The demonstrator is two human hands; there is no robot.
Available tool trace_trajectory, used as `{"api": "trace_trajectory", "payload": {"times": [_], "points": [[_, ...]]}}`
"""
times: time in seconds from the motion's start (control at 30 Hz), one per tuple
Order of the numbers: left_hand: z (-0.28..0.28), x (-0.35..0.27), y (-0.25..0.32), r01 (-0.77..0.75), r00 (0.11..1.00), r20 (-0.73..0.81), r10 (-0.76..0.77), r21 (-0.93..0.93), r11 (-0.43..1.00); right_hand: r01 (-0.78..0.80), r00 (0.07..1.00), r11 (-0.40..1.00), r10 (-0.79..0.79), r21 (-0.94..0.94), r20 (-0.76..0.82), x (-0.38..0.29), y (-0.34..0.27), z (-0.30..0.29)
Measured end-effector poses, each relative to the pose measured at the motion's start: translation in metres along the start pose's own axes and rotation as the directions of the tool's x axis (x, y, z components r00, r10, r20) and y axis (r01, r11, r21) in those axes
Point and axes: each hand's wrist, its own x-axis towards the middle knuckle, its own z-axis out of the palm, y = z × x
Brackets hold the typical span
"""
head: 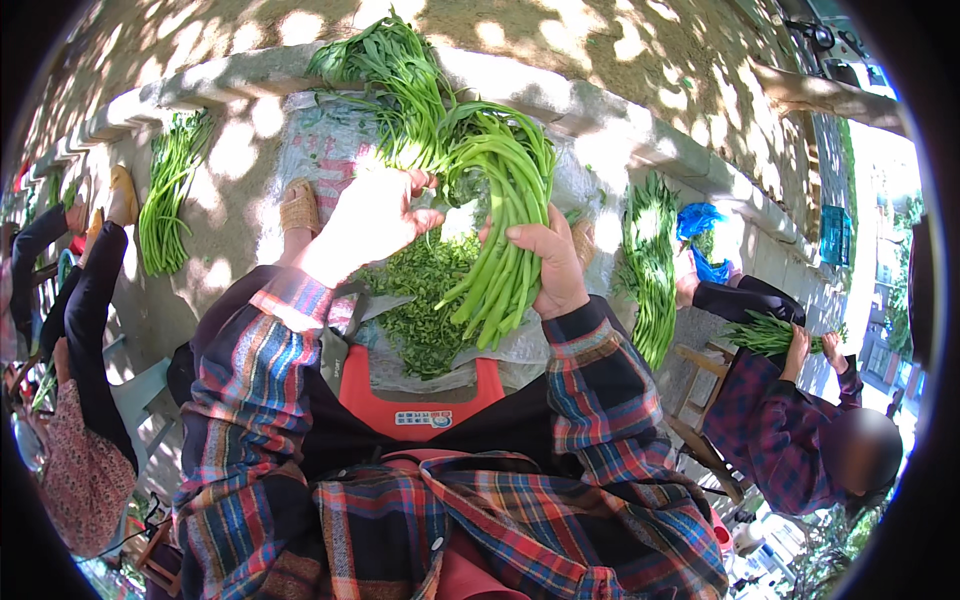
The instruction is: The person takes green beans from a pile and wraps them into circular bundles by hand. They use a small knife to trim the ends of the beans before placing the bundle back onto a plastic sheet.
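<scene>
My right hand (pixel 555 262) is closed around a bundle of long green leafy-vegetable stems (pixel 499 232), its thumb across them. The bundle arches over at the top and its stem ends hang towards me. My left hand (pixel 382 214), bright in the sun, is just left of the bundle with thumb and forefinger apart; I see nothing held between them. Beneath both hands, a heap of small plucked green leaves (pixel 420 307) covers part of a pale plastic woven sheet (pixel 307 142). Beyond my hands lies a pile of leafy stems (pixel 409 97), reaching up onto the stone kerb.
A stone kerb (pixel 510 79) runs across the far side. Bundles of greens lie on the ground at left (pixel 169 195) and right (pixel 651 270). At right a seated person (pixel 780 427) holds greens beside a blue plastic bag (pixel 701 221). Another person (pixel 86 450) sits at left.
</scene>
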Motion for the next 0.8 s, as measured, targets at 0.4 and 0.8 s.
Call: {"api": "trace_trajectory", "payload": {"times": [0.4, 0.8], "points": [[0.044, 0.026, -0.004, -0.05, 0.949, -0.31, -0.058, -0.327, 0.944, 0.018, 0.999, 0.999, -0.017, -0.032, 0.028, 0.003, 0.0, 0.01], [0.029, 0.021, 0.007, 0.01, 0.977, -0.188, -0.102, -0.438, 0.899, -0.001, 1.0, 1.0, 0.001, 0.029, -0.001, -0.003, -0.006, 0.007]]}}
